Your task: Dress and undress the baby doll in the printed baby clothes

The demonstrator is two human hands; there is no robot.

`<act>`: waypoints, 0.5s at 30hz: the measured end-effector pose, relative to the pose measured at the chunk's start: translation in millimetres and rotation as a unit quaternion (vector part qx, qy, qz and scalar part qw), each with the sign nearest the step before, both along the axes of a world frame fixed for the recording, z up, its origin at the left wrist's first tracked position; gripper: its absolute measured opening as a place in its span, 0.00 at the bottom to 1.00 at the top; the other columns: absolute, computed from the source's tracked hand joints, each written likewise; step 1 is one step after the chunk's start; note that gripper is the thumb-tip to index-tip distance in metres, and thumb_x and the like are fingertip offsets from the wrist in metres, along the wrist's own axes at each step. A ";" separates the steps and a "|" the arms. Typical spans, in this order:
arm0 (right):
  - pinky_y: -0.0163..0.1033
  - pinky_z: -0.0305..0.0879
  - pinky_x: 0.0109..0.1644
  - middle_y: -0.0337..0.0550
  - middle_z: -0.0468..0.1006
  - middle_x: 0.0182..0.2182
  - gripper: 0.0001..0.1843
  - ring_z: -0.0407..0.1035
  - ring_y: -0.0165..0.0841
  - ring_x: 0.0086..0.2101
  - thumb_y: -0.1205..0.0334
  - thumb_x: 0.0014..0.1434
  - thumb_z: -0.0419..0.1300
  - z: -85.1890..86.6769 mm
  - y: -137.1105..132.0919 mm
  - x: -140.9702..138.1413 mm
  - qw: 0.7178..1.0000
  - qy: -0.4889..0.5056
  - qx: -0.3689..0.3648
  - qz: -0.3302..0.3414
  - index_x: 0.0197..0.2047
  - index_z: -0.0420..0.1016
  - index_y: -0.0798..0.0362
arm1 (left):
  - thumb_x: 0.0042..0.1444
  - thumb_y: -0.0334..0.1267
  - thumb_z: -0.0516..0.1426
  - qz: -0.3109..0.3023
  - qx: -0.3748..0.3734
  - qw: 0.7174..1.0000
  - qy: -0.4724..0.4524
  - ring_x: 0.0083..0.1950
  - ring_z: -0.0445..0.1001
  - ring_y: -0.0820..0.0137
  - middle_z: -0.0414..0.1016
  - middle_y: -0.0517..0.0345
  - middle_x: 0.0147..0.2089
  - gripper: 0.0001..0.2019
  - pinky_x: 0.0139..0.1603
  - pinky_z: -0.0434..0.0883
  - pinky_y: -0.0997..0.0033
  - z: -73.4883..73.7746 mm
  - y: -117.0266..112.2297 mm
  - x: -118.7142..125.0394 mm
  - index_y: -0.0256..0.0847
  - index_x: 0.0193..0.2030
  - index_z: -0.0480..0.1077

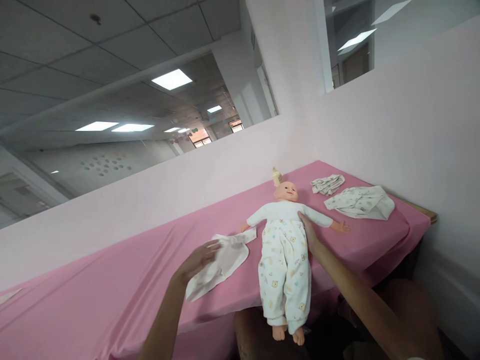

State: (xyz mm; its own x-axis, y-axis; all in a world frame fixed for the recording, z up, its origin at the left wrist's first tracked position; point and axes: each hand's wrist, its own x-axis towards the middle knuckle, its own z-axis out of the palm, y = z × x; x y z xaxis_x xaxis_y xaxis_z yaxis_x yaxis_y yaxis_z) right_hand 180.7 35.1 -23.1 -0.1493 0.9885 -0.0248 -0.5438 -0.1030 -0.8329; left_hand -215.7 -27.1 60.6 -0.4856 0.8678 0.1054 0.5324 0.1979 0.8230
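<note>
A baby doll point(285, 260) in a white top and printed white trousers lies on its back on the pink-covered table point(112, 295), feet hanging over the near edge. My right hand point(308, 231) rests along the doll's side at the waist, fingers extended flat. My left hand point(197, 261) lies on a small white cloth point(221, 265) spread left of the doll, fingers curled over its edge; the hand is blurred.
A feeding bottle point(277, 176) stands behind the doll's head. Two crumpled baby garments point(328, 184) point(360, 202) lie at the table's far right. A pale wall runs behind the table and along its right side. A white scrap point(9, 296) sits at far left.
</note>
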 end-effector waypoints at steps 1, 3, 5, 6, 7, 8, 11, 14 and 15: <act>0.45 0.69 0.47 0.55 0.81 0.39 0.36 0.73 0.48 0.45 0.34 0.56 0.50 -0.8 0.6 0.2 1.000 0.001 -0.004 -0.002 0.50 0.74 0.57 | 0.44 0.48 0.65 -0.085 -0.045 0.995 -0.035 0.47 0.77 0.62 0.81 0.59 0.38 0.16 0.44 0.74 0.66 -9.0 4.4 7.9 0.44 0.39 0.75; 0.44 0.69 0.47 0.55 0.81 0.39 0.36 0.73 0.48 0.45 0.35 0.56 0.51 -2.2 1.8 0.5 1.000 0.020 -0.005 0.000 0.51 0.74 0.58 | 0.48 0.52 0.62 -0.195 -0.115 0.972 -0.054 0.58 0.73 0.60 0.76 0.53 0.55 0.24 0.54 0.71 0.63 -25.5 11.9 16.7 0.45 0.50 0.72; 0.44 0.69 0.48 0.54 0.81 0.39 0.34 0.73 0.47 0.44 0.37 0.57 0.53 -3.2 2.7 0.5 0.998 0.056 0.002 0.008 0.52 0.73 0.59 | 0.51 0.53 0.59 -0.197 -0.139 0.970 0.038 0.66 0.65 0.59 0.65 0.49 0.66 0.30 0.61 0.66 0.63 -41.4 18.5 16.4 0.44 0.59 0.66; 0.44 0.70 0.48 0.53 0.81 0.39 0.34 0.73 0.47 0.44 0.38 0.57 0.53 -3.6 3.0 0.5 0.997 0.074 0.005 0.013 0.52 0.72 0.59 | 0.51 0.52 0.59 -0.173 -0.142 0.969 0.107 0.69 0.60 0.59 0.60 0.48 0.69 0.32 0.64 0.63 0.62 -49.5 21.3 13.8 0.42 0.62 0.63; 0.44 0.70 0.48 0.53 0.81 0.39 0.33 0.74 0.46 0.44 0.39 0.57 0.54 -4.0 3.3 0.4 0.996 0.088 0.006 0.017 0.53 0.72 0.59 | 0.50 0.50 0.60 -0.152 -0.145 0.964 0.165 0.71 0.55 0.57 0.57 0.46 0.71 0.34 0.67 0.58 0.60 -57.5 23.8 10.5 0.40 0.63 0.61; 0.44 0.70 0.48 0.52 0.81 0.39 0.33 0.74 0.46 0.44 0.40 0.57 0.54 -4.4 3.5 0.4 0.995 0.097 0.005 0.021 0.53 0.72 0.59 | 0.49 0.48 0.61 -0.135 -0.153 0.956 0.209 0.73 0.51 0.56 0.54 0.44 0.72 0.36 0.69 0.54 0.58 -65.1 25.7 6.9 0.38 0.65 0.60; 0.44 0.70 0.49 0.50 0.82 0.39 0.31 0.74 0.45 0.45 0.40 0.58 0.54 -5.8 4.5 0.7 0.995 0.098 -0.007 0.022 0.51 0.73 0.58 | 0.56 0.50 0.55 -0.096 -0.196 0.928 0.303 0.73 0.48 0.51 0.51 0.40 0.72 0.35 0.70 0.49 0.50 -83.1 28.6 -1.1 0.35 0.68 0.55; 0.44 0.70 0.49 0.48 0.82 0.38 0.28 0.74 0.44 0.45 0.40 0.56 0.57 -7.9 6.1 1.2 0.994 0.107 -0.012 0.013 0.49 0.75 0.54 | 0.64 0.47 0.46 -0.082 -0.219 0.884 0.405 0.69 0.57 0.51 0.59 0.40 0.68 0.28 0.65 0.57 0.49 -90.5 30.3 -1.2 0.36 0.67 0.56; 0.44 0.70 0.49 0.47 0.83 0.37 0.27 0.74 0.45 0.45 0.41 0.55 0.58 -8.5 6.8 1.2 0.993 0.115 -0.015 0.013 0.48 0.75 0.53 | 0.64 0.44 0.46 -0.085 -0.215 0.877 0.420 0.67 0.60 0.52 0.63 0.41 0.66 0.25 0.64 0.59 0.51 -91.1 31.5 0.5 0.37 0.65 0.59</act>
State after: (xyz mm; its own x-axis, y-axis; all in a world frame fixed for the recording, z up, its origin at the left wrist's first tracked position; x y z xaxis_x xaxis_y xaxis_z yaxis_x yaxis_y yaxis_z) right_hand 181.9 41.9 -31.6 -0.1796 0.9836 -0.0164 -0.7167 -0.1422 -0.6827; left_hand -215.2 4.5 -30.4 -0.2519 0.9677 0.0101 0.9677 0.2520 -0.0059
